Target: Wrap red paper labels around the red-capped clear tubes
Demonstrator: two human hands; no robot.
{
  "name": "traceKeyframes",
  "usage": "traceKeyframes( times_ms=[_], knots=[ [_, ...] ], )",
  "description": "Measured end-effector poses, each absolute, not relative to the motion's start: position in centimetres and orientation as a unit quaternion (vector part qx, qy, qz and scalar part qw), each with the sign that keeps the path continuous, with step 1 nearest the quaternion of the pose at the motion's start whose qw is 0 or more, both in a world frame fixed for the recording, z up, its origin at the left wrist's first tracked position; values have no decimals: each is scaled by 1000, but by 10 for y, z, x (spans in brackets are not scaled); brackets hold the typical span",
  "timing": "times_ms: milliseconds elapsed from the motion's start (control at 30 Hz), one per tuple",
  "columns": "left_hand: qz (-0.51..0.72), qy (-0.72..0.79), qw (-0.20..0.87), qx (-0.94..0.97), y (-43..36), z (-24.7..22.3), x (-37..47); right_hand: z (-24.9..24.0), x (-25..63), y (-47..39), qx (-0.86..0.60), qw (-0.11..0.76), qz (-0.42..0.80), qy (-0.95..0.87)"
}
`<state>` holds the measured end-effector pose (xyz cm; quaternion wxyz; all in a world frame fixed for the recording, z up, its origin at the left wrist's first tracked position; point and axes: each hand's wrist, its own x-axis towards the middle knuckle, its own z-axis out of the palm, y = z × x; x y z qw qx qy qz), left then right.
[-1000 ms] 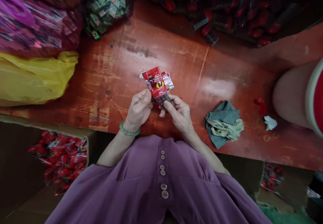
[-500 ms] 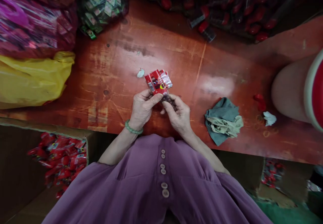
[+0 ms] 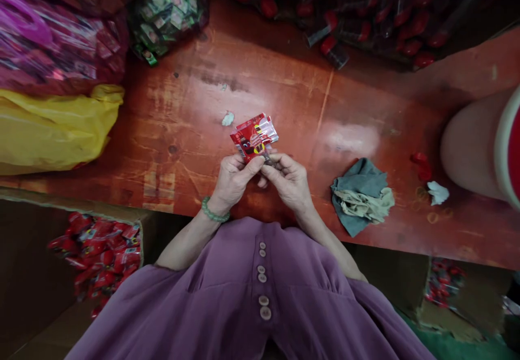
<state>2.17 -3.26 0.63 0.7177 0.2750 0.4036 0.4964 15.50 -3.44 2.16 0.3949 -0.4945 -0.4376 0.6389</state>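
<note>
Over the front part of the table, my left hand (image 3: 234, 180), with a green bead bracelet at the wrist, pinches several red printed packets (image 3: 252, 135) between thumb and fingers. The packets are fanned, with a cartoon face and a yellow spot on the front one and silvery edges on the right. My right hand (image 3: 289, 182) is closed at their lower right end, thumb and fingers on a small dark part (image 3: 268, 159). What this part is, I cannot make out. The two thumbs almost meet.
Right of my hands lies a crumpled grey-green cloth (image 3: 361, 195), with rubber bands (image 3: 433, 217) and a white bucket (image 3: 467, 149) beyond. Bags (image 3: 60, 127) line the left. Red-capped clear tubes (image 3: 333, 51) are heaped at the back. An open carton (image 3: 141, 241) holds red packets below.
The packets have turned slightly in my hands, and the front one's face shows differently. Less of the dark part shows between my fingers. Both hands stay close together.
</note>
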Motion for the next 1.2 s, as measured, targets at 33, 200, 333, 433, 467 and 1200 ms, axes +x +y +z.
traceKeyframes(
  times_ms=[33,200,333,433,467,1200],
  knots=[
    [504,400,718,264,-32,8,21,21,155,-34,-492,391,644,-436],
    [576,408,678,203,-31,13,19,17,156,-36,-451,368,668,-464],
    [565,435,666,219,-38,10,21,9,158,-43,-428,388,687,-441],
    [553,454,656,242,-46,9,25,4,160,-47,-424,417,672,-441],
    [549,457,652,254,-48,9,26,3,160,-48,-425,428,657,-451],
    [549,389,663,328,-51,17,33,16,164,-51,-431,447,562,-547]
  ],
)
